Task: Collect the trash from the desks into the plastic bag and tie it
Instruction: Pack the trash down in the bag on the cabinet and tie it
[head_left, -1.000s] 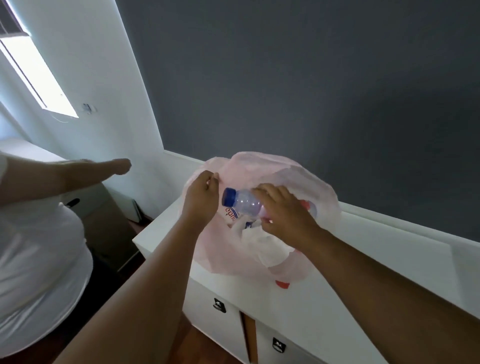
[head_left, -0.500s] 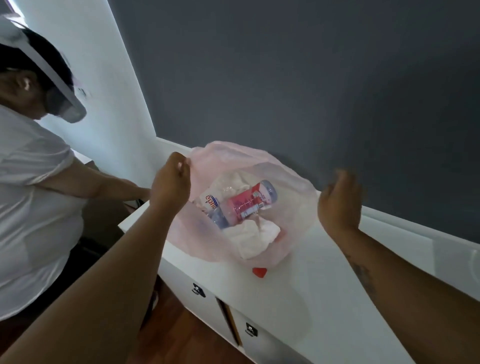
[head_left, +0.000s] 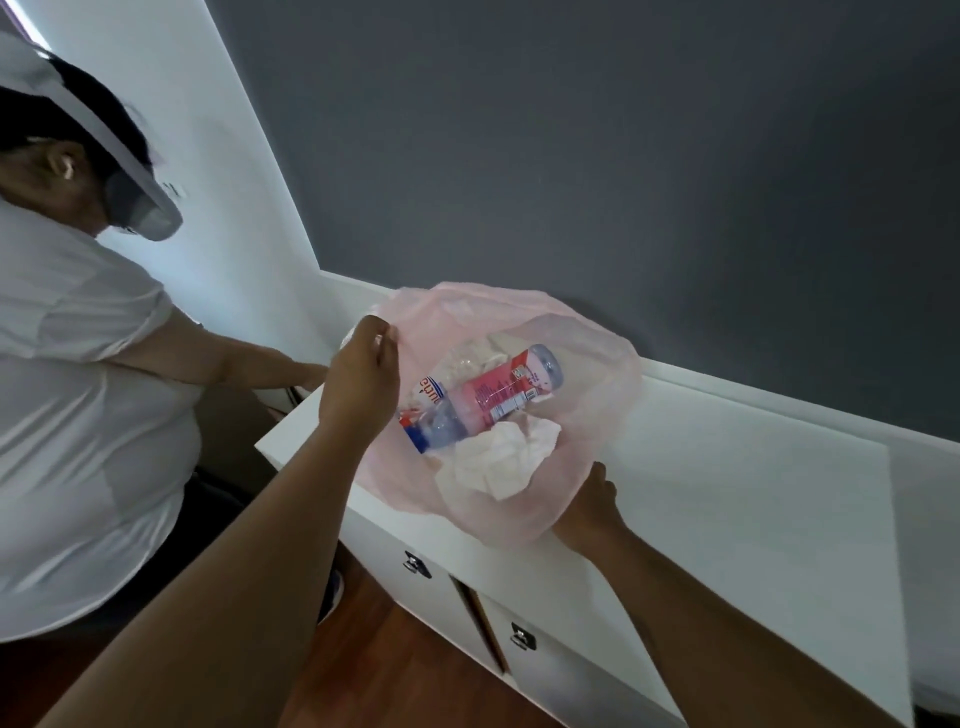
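Observation:
A thin pink plastic bag (head_left: 602, 358) lies open on the white desk (head_left: 727, 493). Inside it are a clear plastic bottle (head_left: 498, 395) with a pink label and a blue cap, and crumpled white paper (head_left: 493, 462). My left hand (head_left: 358, 379) pinches the bag's rim at its upper left and holds it up. My right hand (head_left: 589, 509) is at the bag's lower right edge, with its fingers hidden under the plastic.
Another person in a white shirt (head_left: 78, 415) stands close on the left, one arm stretched toward the desk's left end. Two drawers with metal handles (head_left: 417, 564) are below the desk's front edge. A grey wall runs behind the desk.
The bottle dropped from my right hand into the bag. My right hand then swung out to the right and came down under the bag's lower right edge. A small red item beside the bag is now out of sight.

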